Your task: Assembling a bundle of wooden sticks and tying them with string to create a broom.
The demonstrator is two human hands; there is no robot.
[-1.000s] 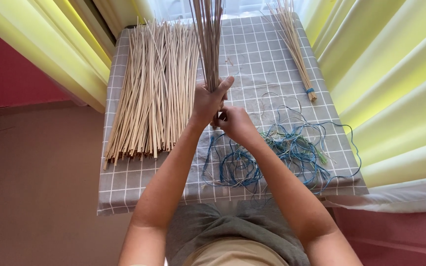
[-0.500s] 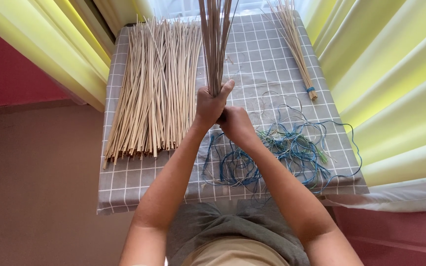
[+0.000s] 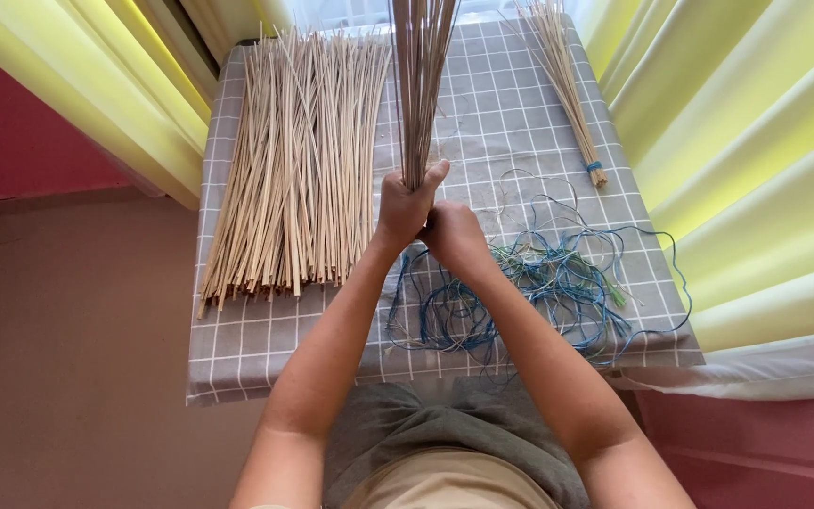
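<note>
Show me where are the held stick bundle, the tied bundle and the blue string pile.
held stick bundle (image 3: 419, 94), head view, middle of the sticks above the hands
tied bundle (image 3: 567, 85), head view, its middle part
blue string pile (image 3: 558, 283), head view, tangled centre

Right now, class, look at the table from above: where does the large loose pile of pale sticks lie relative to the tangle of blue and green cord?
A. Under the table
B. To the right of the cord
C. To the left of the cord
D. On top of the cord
C: the loose pile of pale sticks covers the left half of the checked tablecloth, while the blue and green cord lies at the right, apart from it.
</note>
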